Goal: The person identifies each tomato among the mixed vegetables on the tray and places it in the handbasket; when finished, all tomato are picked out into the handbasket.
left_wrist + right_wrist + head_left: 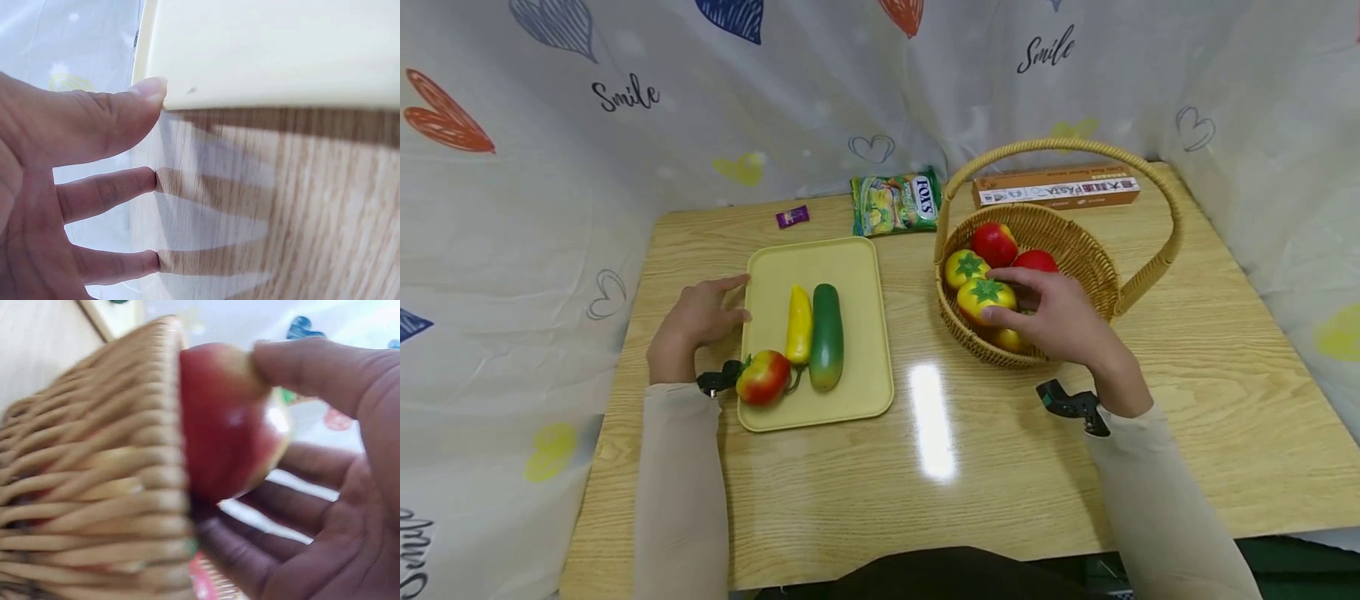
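My right hand (1067, 317) reaches into a wicker basket (1082, 250) and holds a yellow-and-red tomato (985, 298) with a green star-shaped top, thumb on one side and fingers round the other. In the right wrist view, the tomato (228, 422) shows its red side at the basket rim (164, 450). Another such tomato (966, 267) and red fruits (994, 244) lie beside it. At the left edge of a pale yellow tray (857, 400) is my left hand (696, 321); its thumb (128, 119) touches the rim, other fingers extended.
On the tray lie a yellow pepper (800, 325), a green cucumber (827, 337) and a red-and-yellow fruit (763, 377). Behind are a purple packet (792, 217), a green candy bag (895, 202) and a long brown box (1060, 187). The basket's tall handle (1060, 145) arches over it.
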Demonstrator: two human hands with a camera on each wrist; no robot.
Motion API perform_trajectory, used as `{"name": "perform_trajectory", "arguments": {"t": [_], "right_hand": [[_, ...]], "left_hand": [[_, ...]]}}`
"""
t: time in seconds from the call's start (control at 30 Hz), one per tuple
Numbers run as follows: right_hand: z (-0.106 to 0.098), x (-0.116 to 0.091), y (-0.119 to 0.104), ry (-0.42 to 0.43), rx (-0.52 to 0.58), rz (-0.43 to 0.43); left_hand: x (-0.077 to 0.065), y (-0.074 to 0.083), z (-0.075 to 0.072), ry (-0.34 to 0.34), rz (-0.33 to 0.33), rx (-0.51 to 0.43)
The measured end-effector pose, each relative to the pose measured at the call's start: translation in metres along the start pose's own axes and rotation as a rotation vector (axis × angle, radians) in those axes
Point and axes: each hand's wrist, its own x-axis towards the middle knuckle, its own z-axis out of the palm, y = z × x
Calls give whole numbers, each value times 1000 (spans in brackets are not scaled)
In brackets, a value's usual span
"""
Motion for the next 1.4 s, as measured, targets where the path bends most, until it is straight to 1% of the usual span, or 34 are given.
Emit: {"name": "perform_trajectory", "arguments": {"t": [0.1, 0.2, 0.27, 0.4, 0.57, 0.73, 0.87, 0.93, 1.0, 1.1, 1.17, 1.23, 1.4], "right_hand": [[0, 4, -4, -26, -109, 5], [4, 9, -6, -47, -149, 2], [9, 13, -6, -41, -147, 1], [17, 18, -5, 17, -127, 13], [24, 22, -1, 70, -155, 27], [20, 18, 0, 103, -161, 41], [16, 13, -3, 124, -126, 24], [16, 11, -8, 134, -94, -15], [18, 11, -15, 135, -42, -79], [26, 13, -30, 106, 39, -209], [35, 15, -41, 58, 72, -298], [46, 19, -53, 2, 78, -379], [81, 32, -81, -154, 105, -505]], "left_hand": [[0, 1, -1, 2, 1, 1], [0, 1, -1, 1, 2, -4], [0, 1, -1, 1, 3, -10], [0, 2, 0, 1, 8, -10], [0, 2, 1, 3, 12, -1], [0, 1, 1, 2, 18, 0], [0, 0, 0, 0, 20, 5], [-1, -1, 0, 1, 22, 4], [-1, 0, 0, 2, 24, 6], [-1, 0, 0, 5, 22, 7], [-2, 1, 0, 5, 18, 9], [-2, 1, 0, 1, 12, 8], [-1, 2, -1, -17, -2, 7]]}}
